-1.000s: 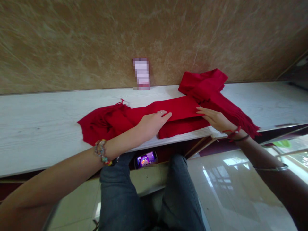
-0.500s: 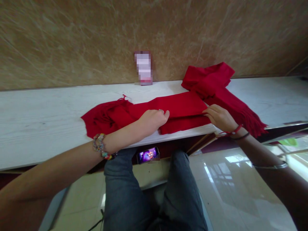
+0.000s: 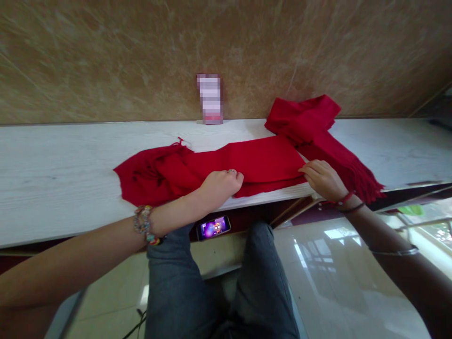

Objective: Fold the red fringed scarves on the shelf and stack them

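Observation:
A red scarf (image 3: 259, 157) lies lengthwise along the white wood-grain tabletop (image 3: 63, 179), bunched at its left end and folded flat at its right. My left hand (image 3: 221, 187) is closed on the scarf's near edge around the middle, its fingertips hidden beneath the fist. At the right end my right hand (image 3: 324, 178) pinches the corner of the upper layer between thumb and fingers. Behind that hand is more red fabric with a fringed end (image 3: 367, 181), looped against the wall; whether it belongs to the same scarf I cannot tell.
A blurred-out white and pink upright item (image 3: 211, 100) stands against the brown marbled wall (image 3: 123, 56). Below the table edge, a phone (image 3: 213, 228) with a lit screen rests near my knees. A green object (image 3: 411, 210) shows at the far right.
The upper layer has come down toward the near edge, narrowing the strip of lower layer that shows. Both hands have lowered slightly, still on the scarf.

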Action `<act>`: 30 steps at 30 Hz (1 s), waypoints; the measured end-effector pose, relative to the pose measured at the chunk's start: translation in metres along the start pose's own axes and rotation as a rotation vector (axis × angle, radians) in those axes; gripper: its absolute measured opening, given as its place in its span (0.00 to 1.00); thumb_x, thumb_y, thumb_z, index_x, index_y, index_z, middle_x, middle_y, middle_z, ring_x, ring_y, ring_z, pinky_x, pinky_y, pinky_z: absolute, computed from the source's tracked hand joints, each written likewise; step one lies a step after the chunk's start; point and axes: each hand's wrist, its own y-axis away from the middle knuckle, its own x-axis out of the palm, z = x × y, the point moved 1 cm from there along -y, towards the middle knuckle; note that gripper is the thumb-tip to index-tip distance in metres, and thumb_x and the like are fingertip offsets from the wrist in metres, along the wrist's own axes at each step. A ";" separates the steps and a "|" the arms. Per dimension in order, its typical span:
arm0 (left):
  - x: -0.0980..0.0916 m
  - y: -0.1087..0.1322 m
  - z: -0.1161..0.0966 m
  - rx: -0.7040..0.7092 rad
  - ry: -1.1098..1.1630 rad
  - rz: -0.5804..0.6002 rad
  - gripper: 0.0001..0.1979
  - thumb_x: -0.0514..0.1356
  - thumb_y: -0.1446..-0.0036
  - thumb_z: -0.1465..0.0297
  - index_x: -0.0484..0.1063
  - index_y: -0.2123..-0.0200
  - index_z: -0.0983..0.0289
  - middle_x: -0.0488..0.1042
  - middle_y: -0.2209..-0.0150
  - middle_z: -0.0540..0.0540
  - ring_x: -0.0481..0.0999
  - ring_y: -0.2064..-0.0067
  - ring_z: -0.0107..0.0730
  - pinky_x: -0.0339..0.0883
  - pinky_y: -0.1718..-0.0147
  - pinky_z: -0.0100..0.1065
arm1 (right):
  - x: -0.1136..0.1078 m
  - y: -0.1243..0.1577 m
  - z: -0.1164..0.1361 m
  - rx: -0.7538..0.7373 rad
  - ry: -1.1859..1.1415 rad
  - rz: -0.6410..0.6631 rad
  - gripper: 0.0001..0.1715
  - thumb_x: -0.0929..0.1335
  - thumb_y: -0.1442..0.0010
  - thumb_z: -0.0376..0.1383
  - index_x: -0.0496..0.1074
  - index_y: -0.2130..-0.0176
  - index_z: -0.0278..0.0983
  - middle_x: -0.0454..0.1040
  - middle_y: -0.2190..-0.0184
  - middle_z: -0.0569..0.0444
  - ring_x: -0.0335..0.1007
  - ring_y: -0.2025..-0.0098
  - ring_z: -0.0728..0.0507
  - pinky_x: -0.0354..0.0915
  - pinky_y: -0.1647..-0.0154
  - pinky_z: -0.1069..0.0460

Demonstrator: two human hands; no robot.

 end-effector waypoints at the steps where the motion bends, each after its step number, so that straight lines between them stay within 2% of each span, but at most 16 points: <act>1: -0.002 0.000 0.000 0.008 -0.004 -0.001 0.16 0.47 0.41 0.83 0.68 0.52 0.73 0.74 0.62 0.64 0.77 0.59 0.40 0.73 0.66 0.36 | -0.001 0.000 -0.001 0.018 0.005 -0.013 0.14 0.60 0.39 0.29 0.74 0.65 0.36 0.74 0.69 0.49 0.68 0.65 0.43 0.63 0.64 0.49; 3: 0.001 0.000 -0.003 0.044 -0.014 -0.009 0.17 0.47 0.42 0.84 0.68 0.51 0.73 0.74 0.61 0.65 0.77 0.60 0.39 0.73 0.67 0.35 | -0.003 0.002 -0.003 0.036 0.002 -0.017 0.14 0.60 0.39 0.30 0.74 0.66 0.36 0.74 0.69 0.48 0.68 0.65 0.43 0.63 0.64 0.49; 6: 0.015 0.003 -0.013 0.081 -0.022 -0.032 0.20 0.46 0.42 0.85 0.66 0.48 0.73 0.73 0.55 0.67 0.77 0.60 0.37 0.72 0.68 0.33 | -0.001 0.008 -0.002 0.009 -0.039 0.049 0.15 0.59 0.40 0.30 0.74 0.64 0.36 0.75 0.67 0.48 0.69 0.64 0.43 0.64 0.63 0.48; 8: 0.023 0.006 -0.018 0.045 -0.006 -0.045 0.21 0.46 0.42 0.84 0.65 0.47 0.72 0.71 0.52 0.68 0.76 0.58 0.38 0.71 0.68 0.33 | 0.000 0.011 -0.001 0.012 -0.069 0.083 0.15 0.59 0.41 0.29 0.74 0.63 0.37 0.75 0.66 0.48 0.69 0.63 0.43 0.65 0.62 0.47; 10: 0.024 0.008 -0.017 0.009 0.037 -0.066 0.22 0.48 0.42 0.83 0.63 0.45 0.69 0.68 0.48 0.67 0.73 0.52 0.40 0.70 0.62 0.34 | -0.002 0.012 -0.001 0.024 -0.105 0.095 0.15 0.60 0.42 0.29 0.74 0.63 0.37 0.75 0.66 0.48 0.70 0.62 0.42 0.66 0.60 0.46; 12: 0.019 0.008 -0.012 0.058 0.110 -0.083 0.26 0.50 0.42 0.80 0.58 0.40 0.63 0.60 0.41 0.65 0.64 0.42 0.44 0.65 0.51 0.40 | -0.008 0.008 -0.001 0.019 -0.178 0.087 0.14 0.60 0.42 0.30 0.74 0.64 0.37 0.75 0.64 0.47 0.70 0.59 0.41 0.67 0.57 0.45; 14: 0.011 0.001 -0.006 0.175 0.224 -0.036 0.29 0.53 0.41 0.72 0.50 0.37 0.57 0.50 0.35 0.60 0.50 0.35 0.47 0.53 0.42 0.47 | -0.016 -0.003 0.001 0.041 -0.266 0.057 0.14 0.60 0.41 0.32 0.73 0.62 0.37 0.74 0.61 0.45 0.70 0.56 0.40 0.67 0.53 0.44; 15: 0.008 -0.005 -0.002 0.229 0.295 0.009 0.30 0.53 0.39 0.67 0.47 0.36 0.55 0.45 0.34 0.58 0.44 0.34 0.47 0.48 0.40 0.49 | -0.019 -0.011 0.002 0.074 -0.301 0.033 0.15 0.60 0.40 0.34 0.73 0.61 0.37 0.74 0.59 0.45 0.70 0.55 0.40 0.67 0.52 0.44; 17: 0.004 -0.024 0.003 0.254 0.426 0.074 0.28 0.47 0.36 0.59 0.43 0.35 0.55 0.41 0.33 0.55 0.39 0.33 0.43 0.43 0.39 0.49 | -0.020 -0.033 0.006 0.169 -0.331 0.000 0.18 0.58 0.38 0.37 0.73 0.57 0.37 0.73 0.56 0.44 0.69 0.52 0.40 0.65 0.48 0.45; 20: 0.013 -0.058 0.008 0.063 0.490 0.014 0.27 0.38 0.34 0.58 0.45 0.35 0.60 0.41 0.33 0.57 0.38 0.33 0.43 0.38 0.38 0.50 | -0.002 -0.072 0.016 0.275 -0.287 0.054 0.23 0.56 0.37 0.37 0.68 0.49 0.29 0.71 0.51 0.39 0.64 0.46 0.39 0.59 0.42 0.44; 23: 0.033 -0.083 0.011 -0.149 0.490 0.002 0.31 0.40 0.36 0.54 0.47 0.35 0.65 0.40 0.33 0.63 0.38 0.33 0.52 0.39 0.39 0.53 | 0.030 -0.098 0.027 0.301 -0.191 0.282 0.28 0.56 0.37 0.36 0.60 0.41 0.26 0.61 0.41 0.37 0.54 0.39 0.37 0.55 0.40 0.41; 26: 0.052 -0.088 0.013 -0.181 0.493 -0.005 0.32 0.41 0.37 0.53 0.47 0.35 0.63 0.40 0.33 0.63 0.39 0.34 0.54 0.41 0.39 0.52 | 0.055 -0.102 0.029 0.324 -0.071 0.392 0.28 0.54 0.35 0.38 0.58 0.39 0.30 0.57 0.38 0.39 0.53 0.38 0.36 0.55 0.41 0.39; 30: 0.059 -0.078 0.015 -0.185 0.498 -0.063 0.31 0.42 0.38 0.52 0.48 0.35 0.58 0.40 0.33 0.59 0.39 0.34 0.56 0.39 0.40 0.56 | 0.062 -0.090 0.018 0.381 0.003 0.375 0.29 0.53 0.36 0.37 0.60 0.41 0.25 0.59 0.40 0.36 0.56 0.39 0.34 0.56 0.43 0.41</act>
